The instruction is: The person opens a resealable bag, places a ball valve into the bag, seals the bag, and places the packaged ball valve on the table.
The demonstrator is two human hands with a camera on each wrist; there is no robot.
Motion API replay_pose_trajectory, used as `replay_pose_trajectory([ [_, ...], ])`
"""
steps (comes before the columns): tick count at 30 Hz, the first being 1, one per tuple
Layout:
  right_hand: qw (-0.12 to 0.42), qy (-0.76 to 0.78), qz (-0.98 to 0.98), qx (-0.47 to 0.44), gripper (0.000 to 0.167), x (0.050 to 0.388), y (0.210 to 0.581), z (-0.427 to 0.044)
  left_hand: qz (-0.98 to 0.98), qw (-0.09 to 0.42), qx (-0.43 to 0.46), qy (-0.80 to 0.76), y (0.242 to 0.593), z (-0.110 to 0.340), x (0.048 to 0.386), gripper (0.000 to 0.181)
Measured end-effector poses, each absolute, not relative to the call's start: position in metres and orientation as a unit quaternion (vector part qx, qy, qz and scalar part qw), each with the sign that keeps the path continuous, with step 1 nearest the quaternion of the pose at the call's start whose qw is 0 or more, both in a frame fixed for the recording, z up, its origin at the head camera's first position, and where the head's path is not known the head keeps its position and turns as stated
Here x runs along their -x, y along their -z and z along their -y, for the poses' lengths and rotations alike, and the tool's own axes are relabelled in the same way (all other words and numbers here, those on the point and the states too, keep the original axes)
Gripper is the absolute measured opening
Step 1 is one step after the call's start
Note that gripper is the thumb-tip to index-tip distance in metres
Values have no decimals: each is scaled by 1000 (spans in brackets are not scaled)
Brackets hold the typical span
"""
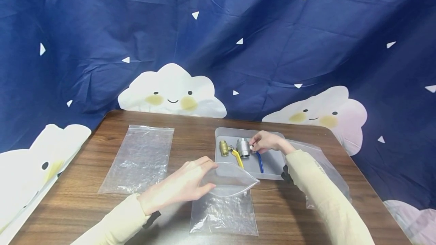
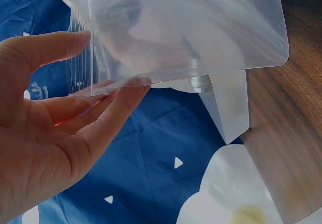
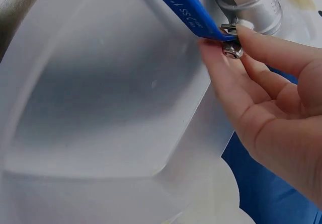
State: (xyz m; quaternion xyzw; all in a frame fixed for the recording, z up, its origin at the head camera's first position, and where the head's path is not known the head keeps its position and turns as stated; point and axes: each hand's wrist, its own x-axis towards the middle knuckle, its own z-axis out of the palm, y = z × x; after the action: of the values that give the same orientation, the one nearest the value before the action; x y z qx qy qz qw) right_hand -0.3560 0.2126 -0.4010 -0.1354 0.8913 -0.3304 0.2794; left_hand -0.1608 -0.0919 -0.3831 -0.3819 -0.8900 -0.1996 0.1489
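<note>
A clear zip bag (image 1: 226, 179) has its mouth spread apart, with my left hand (image 1: 180, 184) gripping its edge between thumb and fingers. In the left wrist view the hand (image 2: 65, 108) holds the zip end of the bag (image 2: 166, 38). Over the grey tray (image 1: 274, 162), my right hand (image 1: 269, 141) pinches the stem of a silver ball valve (image 1: 243, 148) with a blue handle (image 1: 260, 162). The right wrist view has thumb and fingers of that hand (image 3: 271, 83) at the nut beside the blue handle (image 3: 181, 7).
A brass valve (image 1: 223, 148) with a yellow handle (image 1: 237, 157) lies at the tray's left. One flat clear bag (image 1: 141, 158) rests on the table's left, another bag (image 1: 327, 169) right of the tray, partly behind my right arm. A blue cloud-patterned cloth (image 1: 218, 41) hangs behind.
</note>
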Motion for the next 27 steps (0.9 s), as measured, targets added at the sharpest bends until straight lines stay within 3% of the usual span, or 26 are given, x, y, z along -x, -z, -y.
replay_pose_trajectory([
  [14,290,406,-858,121,35,356,409,-223,893,136,377,206,384,93,160,44],
  [27,212,428,-869,132,33,347,393,-223,894,140,375,204,382,93,163,42],
])
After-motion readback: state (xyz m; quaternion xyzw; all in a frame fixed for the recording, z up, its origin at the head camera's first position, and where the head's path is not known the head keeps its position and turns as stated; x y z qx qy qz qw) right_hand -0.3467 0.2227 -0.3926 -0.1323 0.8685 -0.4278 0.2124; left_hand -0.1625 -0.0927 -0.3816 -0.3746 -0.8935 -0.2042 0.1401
